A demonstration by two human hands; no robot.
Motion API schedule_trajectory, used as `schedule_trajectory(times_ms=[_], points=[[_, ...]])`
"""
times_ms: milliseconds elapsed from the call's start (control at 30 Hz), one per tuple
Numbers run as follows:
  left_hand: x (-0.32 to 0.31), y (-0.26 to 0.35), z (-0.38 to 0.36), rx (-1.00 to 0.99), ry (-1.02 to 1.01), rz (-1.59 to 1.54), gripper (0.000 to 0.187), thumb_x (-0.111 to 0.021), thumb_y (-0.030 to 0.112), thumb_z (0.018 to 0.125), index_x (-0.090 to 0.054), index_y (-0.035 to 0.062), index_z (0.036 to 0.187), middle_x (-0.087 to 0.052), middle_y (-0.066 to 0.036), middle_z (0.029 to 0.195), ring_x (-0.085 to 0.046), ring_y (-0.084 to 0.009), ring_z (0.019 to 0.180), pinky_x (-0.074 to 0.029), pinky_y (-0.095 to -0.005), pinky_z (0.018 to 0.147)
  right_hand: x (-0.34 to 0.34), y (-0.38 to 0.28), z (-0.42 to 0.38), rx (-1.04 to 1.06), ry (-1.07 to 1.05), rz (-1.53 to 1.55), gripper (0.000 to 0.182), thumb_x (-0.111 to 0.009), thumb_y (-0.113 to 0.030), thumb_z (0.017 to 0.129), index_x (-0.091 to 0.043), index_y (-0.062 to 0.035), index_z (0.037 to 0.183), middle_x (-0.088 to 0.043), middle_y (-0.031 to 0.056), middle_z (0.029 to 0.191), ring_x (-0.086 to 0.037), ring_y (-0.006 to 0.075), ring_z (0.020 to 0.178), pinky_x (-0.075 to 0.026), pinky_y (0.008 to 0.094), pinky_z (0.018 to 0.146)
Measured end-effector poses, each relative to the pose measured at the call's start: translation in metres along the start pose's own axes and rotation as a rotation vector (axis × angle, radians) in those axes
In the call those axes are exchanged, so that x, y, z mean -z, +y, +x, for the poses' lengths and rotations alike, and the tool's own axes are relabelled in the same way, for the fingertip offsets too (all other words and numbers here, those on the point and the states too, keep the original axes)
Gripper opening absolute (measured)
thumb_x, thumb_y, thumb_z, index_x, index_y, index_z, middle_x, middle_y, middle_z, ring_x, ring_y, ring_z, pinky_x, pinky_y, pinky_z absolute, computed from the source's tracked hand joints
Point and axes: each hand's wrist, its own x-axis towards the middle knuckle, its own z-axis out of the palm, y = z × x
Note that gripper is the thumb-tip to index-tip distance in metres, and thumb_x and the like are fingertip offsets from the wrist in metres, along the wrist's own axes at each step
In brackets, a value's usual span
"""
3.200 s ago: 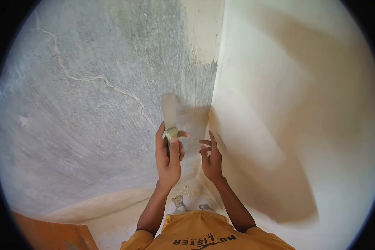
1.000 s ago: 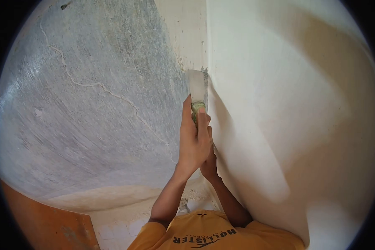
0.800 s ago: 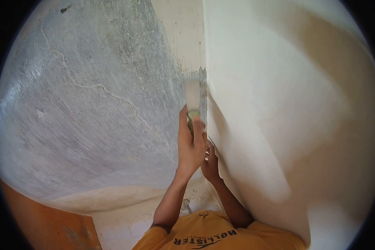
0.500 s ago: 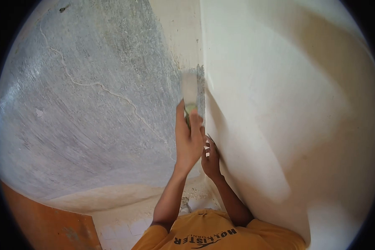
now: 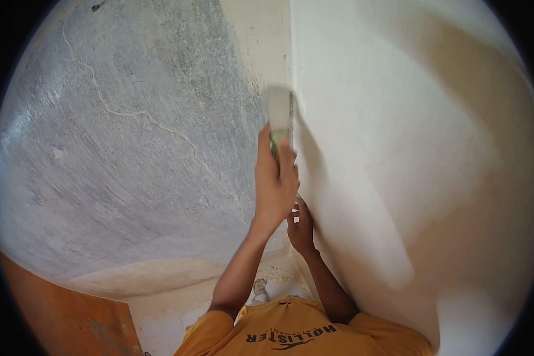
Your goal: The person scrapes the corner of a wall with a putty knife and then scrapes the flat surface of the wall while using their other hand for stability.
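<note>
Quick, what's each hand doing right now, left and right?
Left hand: closed around the handle of a putty knife, blade up at the wall corner.
Right hand: holds nothing, fingers loosely spread against the cream wall.

The person wears a mustard-yellow short-sleeved T-shirt (image 5: 291,335) with dark printed lettering across the chest. Above the shirt both forearms are bare, with no watch, glove or band on the left hand (image 5: 276,187) or right hand (image 5: 301,228).

I'm looking at a room under renovation: bare grey plaster wall (image 5: 118,154), freshly coated white wall (image 5: 409,136), dusty floor (image 5: 160,308).
</note>
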Motion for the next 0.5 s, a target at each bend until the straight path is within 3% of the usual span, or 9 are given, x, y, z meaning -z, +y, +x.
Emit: schedule_trajectory(times_ms=[100, 200, 367, 500], points=[[0.005, -0.020, -0.015, 0.071, -0.002, 0.007, 0.042, -0.045, 0.029, 0.114, -0.040, 0.0075, 0.150, -0.046, 0.002, 0.079, -0.035, -0.0004, 0.052, -0.026, -0.0201, 0.042, -0.005, 0.013, 0.002, 0.113, 0.028, 0.035, 0.045, -0.057, -0.010, 0.105, -0.047, 0.0014, 0.147, -0.069, 0.0165, 0.115, -0.068, 0.0240, 0.096, -0.055, 0.0357, 0.084], [-0.006, 0.009, -0.001, 0.112, -0.063, -0.082, 0.045, -0.044, 0.030, 0.115, -0.037, 0.0069, 0.153, -0.046, 0.002, 0.080, -0.035, -0.0006, 0.053, -0.027, -0.0198, 0.043, -0.001, -0.005, 0.004, 0.017, 0.004, 0.037, 0.045, -0.058, -0.011, 0.105, -0.048, 0.0014, 0.147, -0.068, 0.0169, 0.115, -0.068, 0.0242, 0.098, -0.055, 0.0361, 0.084], [0.002, -0.022, -0.010, 0.036, 0.005, 0.046, 0.045, -0.045, 0.028, 0.114, -0.037, 0.0074, 0.153, -0.049, 0.002, 0.082, -0.037, -0.0012, 0.055, -0.030, -0.0191, 0.045, -0.003, 0.011, 0.004, 0.091, 0.004, 0.024, 0.045, -0.058, -0.012, 0.105, -0.048, 0.0012, 0.147, -0.067, 0.0169, 0.115, -0.067, 0.0234, 0.095, -0.055, 0.0363, 0.083], [-0.009, -0.013, 0.004, -0.040, 0.007, 0.050, 0.044, -0.045, 0.026, 0.114, -0.035, 0.0069, 0.153, -0.049, 0.002, 0.083, -0.038, -0.0011, 0.057, -0.031, -0.0188, 0.046, -0.004, 0.016, 0.000, 0.060, -0.009, -0.061, 0.045, -0.057, -0.013, 0.106, -0.047, 0.0006, 0.147, -0.068, 0.0154, 0.115, -0.067, 0.0223, 0.094, -0.055, 0.0363, 0.082]])
